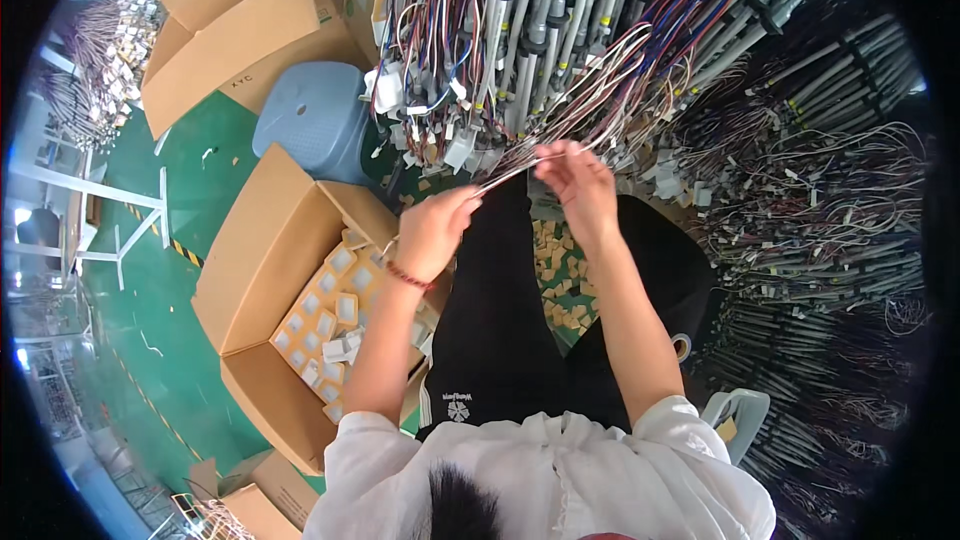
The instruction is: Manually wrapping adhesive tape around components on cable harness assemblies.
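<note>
Over my lap, my left hand (430, 232) is closed, fingertips pinching thin light-coloured wires (500, 178). The strands run up and right to my right hand (582, 188), whose thumb and fingers are also closed on them. Beyond my hands hangs a large bunch of wire harnesses (540, 15), with grey sleeves, black ties and loose red, blue and white leads. White connectors (460, 152) dangle at their lower ends. What exactly sits between my fingertips is too small to make out.
Left of my legs stands an open cardboard box (262, 265) with pale, white-centred pieces inside. A blue plastic stool (315, 118) and another carton (240, 40) are beyond it. More harnesses (820, 210) crowd the right. Small tan scraps (565, 285) litter the space between my legs.
</note>
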Tool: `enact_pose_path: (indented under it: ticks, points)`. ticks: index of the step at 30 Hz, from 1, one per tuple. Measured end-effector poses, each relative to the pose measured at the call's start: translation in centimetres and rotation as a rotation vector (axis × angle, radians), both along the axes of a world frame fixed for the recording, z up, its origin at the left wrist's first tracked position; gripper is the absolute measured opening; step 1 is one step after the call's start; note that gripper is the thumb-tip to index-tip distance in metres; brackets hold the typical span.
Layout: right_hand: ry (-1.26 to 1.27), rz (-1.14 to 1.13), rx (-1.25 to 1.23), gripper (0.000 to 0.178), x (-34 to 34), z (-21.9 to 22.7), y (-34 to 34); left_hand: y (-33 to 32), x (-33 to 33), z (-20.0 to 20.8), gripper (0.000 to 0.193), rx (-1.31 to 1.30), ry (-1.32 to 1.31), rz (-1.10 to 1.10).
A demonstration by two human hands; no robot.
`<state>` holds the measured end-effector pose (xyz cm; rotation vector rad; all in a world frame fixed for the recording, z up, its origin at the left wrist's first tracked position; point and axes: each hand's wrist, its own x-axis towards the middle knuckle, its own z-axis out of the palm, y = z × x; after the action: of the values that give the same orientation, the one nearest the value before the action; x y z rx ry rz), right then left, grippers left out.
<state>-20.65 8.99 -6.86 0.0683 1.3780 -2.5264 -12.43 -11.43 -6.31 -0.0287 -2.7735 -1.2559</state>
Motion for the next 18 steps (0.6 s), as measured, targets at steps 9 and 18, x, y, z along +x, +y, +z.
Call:
enact_pose_path:
  ticks: [9, 18]
  points:
    - [-0.166, 0.149, 0.048, 0.021, 3.3, -0.2, 1.4, 1.4, 8.9, 0.3, 0.020, 0.288, -0.184, 0.063]
    - [-0.308, 0.045, 0.177, 0.040, 10.4, 2.5, 5.1, 6.5, 14.1, 1.8, 0.018, 0.441, -0.409, -0.112]
